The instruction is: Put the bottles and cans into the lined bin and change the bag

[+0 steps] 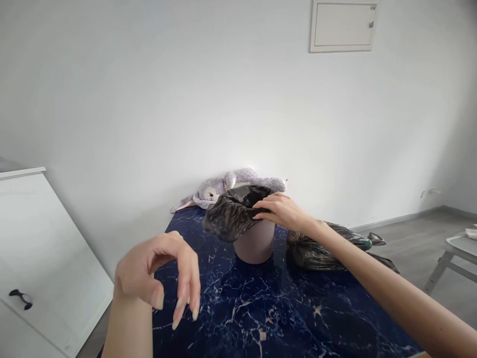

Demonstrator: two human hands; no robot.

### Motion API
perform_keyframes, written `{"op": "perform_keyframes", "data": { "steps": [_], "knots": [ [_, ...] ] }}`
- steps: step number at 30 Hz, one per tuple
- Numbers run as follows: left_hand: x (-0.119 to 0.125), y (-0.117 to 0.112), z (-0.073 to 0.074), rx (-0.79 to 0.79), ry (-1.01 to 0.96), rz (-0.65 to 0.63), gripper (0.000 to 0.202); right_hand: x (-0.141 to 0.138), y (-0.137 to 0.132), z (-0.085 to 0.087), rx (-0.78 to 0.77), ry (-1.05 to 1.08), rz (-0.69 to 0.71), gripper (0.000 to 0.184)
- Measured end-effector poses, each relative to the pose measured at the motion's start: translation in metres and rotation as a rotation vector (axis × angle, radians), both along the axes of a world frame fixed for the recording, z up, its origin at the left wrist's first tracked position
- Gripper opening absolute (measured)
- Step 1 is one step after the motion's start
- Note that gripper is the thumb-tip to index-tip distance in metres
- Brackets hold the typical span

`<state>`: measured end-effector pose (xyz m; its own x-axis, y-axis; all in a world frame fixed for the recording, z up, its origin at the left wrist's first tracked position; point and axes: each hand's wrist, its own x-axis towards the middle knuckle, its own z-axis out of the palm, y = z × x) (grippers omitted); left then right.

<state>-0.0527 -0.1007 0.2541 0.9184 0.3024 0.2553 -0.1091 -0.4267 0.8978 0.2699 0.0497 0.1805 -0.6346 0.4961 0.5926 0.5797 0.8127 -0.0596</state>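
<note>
A small pink bin (255,243) stands on the dark blue marbled table (261,308). A black plastic bag (233,211) is draped over its top, hanging to the left. My right hand (283,211) reaches across and pinches the bag's edge at the bin's rim. My left hand (160,273) hovers near the table's front left, wrist bent, fingers loosely curled and apart, holding nothing.
A tied, filled black bag (328,251) lies on the table right of the bin. A grey plush toy (223,189) lies at the far edge against the wall. A white cabinet (37,258) stands at left; a light table (460,248) at far right.
</note>
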Motion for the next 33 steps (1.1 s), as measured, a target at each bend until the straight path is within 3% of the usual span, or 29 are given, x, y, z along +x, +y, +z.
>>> {"op": "perform_keyframes", "data": {
  "steps": [4,12,17,20,23,27,30,33],
  "knots": [
    [0.0,0.002,-0.004,-0.007,-0.032,0.057,0.025,0.035,0.035,-0.005,-0.035,-0.038,-0.249,0.036],
    [0.006,0.004,-0.004,0.015,-0.004,0.094,0.029,0.099,0.071,-0.027,-0.038,-0.022,-0.492,0.051],
    [0.009,0.005,0.001,0.013,0.049,0.144,0.029,0.079,0.047,-0.037,0.073,0.04,-0.498,0.074],
    [0.015,0.021,-0.004,0.044,0.185,0.332,0.027,0.04,0.021,-0.047,0.109,0.159,-0.291,0.057],
    [0.024,0.056,-0.032,0.11,0.381,0.611,0.033,-0.002,0.003,-0.076,-0.16,0.111,-0.017,0.042],
    [0.037,0.105,-0.108,0.387,0.792,1.075,0.03,-0.047,-0.001,-0.139,-0.332,0.04,-0.012,0.046],
    [0.046,0.118,-0.167,0.469,0.878,1.207,0.021,-0.067,0.002,-0.181,-0.414,0.04,-0.102,0.053],
    [0.051,0.116,-0.205,0.548,0.89,1.257,0.022,-0.073,0.004,-0.203,-0.451,0.053,-0.138,0.057]
  ]
}}
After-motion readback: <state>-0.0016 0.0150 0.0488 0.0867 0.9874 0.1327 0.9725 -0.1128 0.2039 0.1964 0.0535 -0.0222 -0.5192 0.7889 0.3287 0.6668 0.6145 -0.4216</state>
